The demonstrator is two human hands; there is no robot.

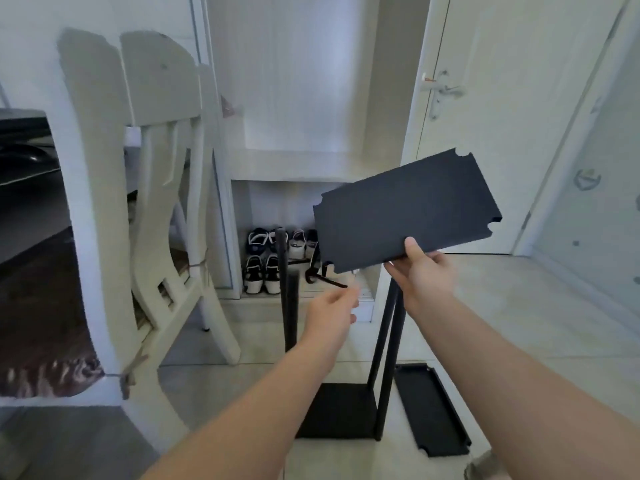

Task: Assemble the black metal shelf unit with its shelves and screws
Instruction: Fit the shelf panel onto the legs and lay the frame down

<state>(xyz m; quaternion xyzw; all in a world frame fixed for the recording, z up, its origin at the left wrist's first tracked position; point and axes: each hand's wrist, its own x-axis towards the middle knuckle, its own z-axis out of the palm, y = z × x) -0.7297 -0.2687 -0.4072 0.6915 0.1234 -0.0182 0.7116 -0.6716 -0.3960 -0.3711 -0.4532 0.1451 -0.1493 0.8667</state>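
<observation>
My right hand [420,271] grips the near edge of a black metal shelf panel [405,209] with notched corners, holding it tilted in the air above the frame. My left hand [334,310] pinches a thin black hex key [327,277] just under the panel's lower left corner. Below stands the partly built shelf unit: a black bottom shelf [337,410] on the floor with upright black poles [289,296] rising at its corners. Another black shelf tray [431,408] lies upside up on the floor to the right of the unit.
A white wooden chair [152,209] with a cushioned seat stands close on the left. Behind the unit is a white cabinet niche holding several shoes [263,261]. A white door [491,126] with a handle is at the back right. The floor is light tile.
</observation>
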